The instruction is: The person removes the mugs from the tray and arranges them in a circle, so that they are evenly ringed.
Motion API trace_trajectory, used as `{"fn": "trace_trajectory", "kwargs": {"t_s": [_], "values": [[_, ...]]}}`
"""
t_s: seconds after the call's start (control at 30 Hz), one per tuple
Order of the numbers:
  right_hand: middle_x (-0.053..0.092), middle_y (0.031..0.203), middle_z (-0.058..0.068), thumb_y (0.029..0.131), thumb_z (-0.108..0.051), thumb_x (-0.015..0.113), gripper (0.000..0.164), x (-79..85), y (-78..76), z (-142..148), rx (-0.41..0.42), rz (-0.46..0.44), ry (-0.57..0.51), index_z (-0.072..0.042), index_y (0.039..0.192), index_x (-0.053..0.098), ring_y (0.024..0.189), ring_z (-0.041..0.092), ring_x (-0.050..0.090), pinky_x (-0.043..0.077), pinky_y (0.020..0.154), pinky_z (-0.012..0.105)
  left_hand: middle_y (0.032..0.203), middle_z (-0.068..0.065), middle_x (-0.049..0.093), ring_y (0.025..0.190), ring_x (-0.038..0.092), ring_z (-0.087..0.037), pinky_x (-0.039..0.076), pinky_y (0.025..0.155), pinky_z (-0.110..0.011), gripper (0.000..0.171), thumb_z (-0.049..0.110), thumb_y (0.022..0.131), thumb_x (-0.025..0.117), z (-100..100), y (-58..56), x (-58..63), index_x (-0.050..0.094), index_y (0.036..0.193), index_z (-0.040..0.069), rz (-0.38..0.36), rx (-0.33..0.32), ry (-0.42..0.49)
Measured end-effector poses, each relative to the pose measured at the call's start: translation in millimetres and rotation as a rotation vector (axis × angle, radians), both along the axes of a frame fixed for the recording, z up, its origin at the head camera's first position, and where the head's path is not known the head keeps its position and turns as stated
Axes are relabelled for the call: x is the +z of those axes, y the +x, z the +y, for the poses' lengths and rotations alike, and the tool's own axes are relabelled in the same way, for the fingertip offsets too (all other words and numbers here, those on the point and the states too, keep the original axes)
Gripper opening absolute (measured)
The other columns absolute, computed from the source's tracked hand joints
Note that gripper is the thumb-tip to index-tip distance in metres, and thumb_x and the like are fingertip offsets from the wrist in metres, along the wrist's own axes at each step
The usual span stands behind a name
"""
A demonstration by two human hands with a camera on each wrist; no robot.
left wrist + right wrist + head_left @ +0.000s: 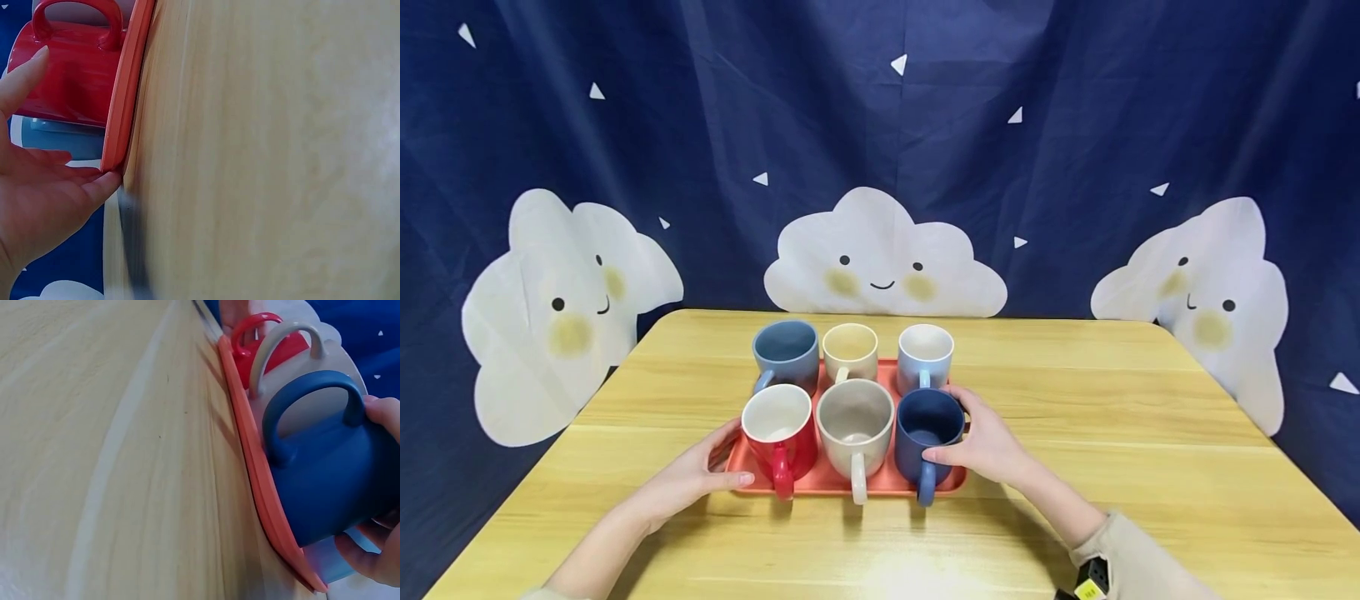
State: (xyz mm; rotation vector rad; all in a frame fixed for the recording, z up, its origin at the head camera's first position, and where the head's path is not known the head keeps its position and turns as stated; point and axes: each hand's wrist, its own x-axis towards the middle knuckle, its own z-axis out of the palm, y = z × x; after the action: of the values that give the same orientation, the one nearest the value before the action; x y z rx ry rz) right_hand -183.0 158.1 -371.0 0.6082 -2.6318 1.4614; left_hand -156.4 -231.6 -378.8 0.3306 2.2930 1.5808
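Observation:
An orange-red tray [826, 483] on the table bears two rows of mugs. In the front row stand a red mug [790, 454], a beige mug [857, 450] and a navy mug [917, 454], handles toward me. Behind them are a grey-blue mug [790, 367], a cream mug [853, 367] and a light blue mug [921, 371]. My left hand [696, 471] touches the tray's left end, fingertips at its corner [111, 159] and thumb extended near the red mug. With thumb and fingers around its right side, my right hand [988, 437] grips the navy mug.
The wooden table [1135, 417] extends to both sides and in front of the tray. Behind it hangs a dark blue curtain [850, 108] with white clouds. A small black device [1092, 575] sits on my right sleeve.

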Motion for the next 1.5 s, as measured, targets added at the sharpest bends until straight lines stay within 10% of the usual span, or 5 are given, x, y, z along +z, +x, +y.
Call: {"fn": "trace_trajectory", "kwargs": {"t_s": [0.83,1.5], "values": [[0.059,0.112,0.010,0.064,-0.020,0.084,0.071,1.9,-1.0,7.1,0.026,0.044,-0.079,-0.002,0.124,0.050,0.096,0.025,0.054,0.049,0.079,0.037,0.147,-0.030,0.015,0.133,0.018,-0.047,0.021,0.105,-0.054,0.084,0.021,0.086,0.064,0.5,0.0,0.4,0.011,0.144,-0.009,0.019,0.009,-0.043],[0.055,0.116,0.018,0.072,-0.007,0.077,0.068,23.7,-11.7,104.6,-0.119,0.088,-0.013,0.003,0.130,0.042,0.094,0.020,0.054,0.048,0.075,0.022,0.147,-0.032,0.015,0.133,0.018,-0.048,0.025,0.104,-0.053,0.084,0.022,0.086,0.064,0.4,-0.3,-0.1,0.011,0.143,-0.010,-0.001,0.003,-0.058]]}}
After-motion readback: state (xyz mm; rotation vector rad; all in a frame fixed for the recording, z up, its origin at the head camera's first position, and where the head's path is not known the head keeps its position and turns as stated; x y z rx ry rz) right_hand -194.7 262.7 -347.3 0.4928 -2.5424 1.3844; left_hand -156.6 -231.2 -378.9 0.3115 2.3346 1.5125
